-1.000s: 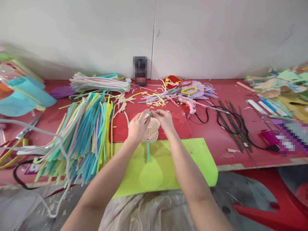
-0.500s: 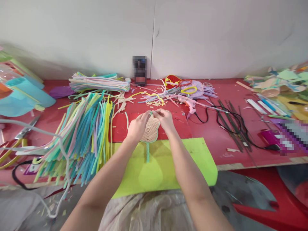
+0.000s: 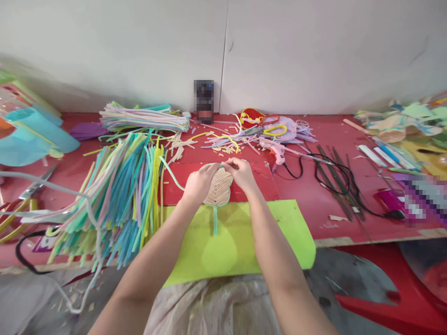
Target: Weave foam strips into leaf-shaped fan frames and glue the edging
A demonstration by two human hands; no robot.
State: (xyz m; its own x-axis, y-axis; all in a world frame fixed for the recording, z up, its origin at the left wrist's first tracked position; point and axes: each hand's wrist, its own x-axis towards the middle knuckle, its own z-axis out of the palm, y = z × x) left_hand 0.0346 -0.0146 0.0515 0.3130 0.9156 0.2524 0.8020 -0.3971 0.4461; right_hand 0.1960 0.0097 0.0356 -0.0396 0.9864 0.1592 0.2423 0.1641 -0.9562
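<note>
A leaf point(image 3: 219, 190) made of beige fuzzy chenille stems lies in front of me, with ribs slanting off a middle line. Pale green chenille stem point(image 3: 214, 219) forms its stalk, and a similar strip edges its outline. My left hand point(image 3: 200, 182) has its fingers closed at the leaf's upper tip, on the green edging. Opposite it, my right hand point(image 3: 240, 171) pinches the same tip, fingertips almost touching the left ones. From beside my left hand a loose pale green length point(image 3: 171, 172) sticks out up and to the left. The exact grip is hidden behind the fingers.
Beneath the leaf are a red board point(image 3: 258, 181) and a lime-green sheet point(image 3: 279, 232). Bundled chenille stems point(image 3: 118, 195) lie left, scissors point(image 3: 33, 188) beyond. A pink glue gun point(image 3: 277, 151), yellow-handled scissors point(image 3: 275, 130) and black cable point(image 3: 335, 174) lie right. A phone point(image 3: 204, 102) leans on the wall.
The loose pale green length by my left hand has swung left and lower, with more of it showing. Both hands remain at the leaf's tip, and the view has shifted slightly.
</note>
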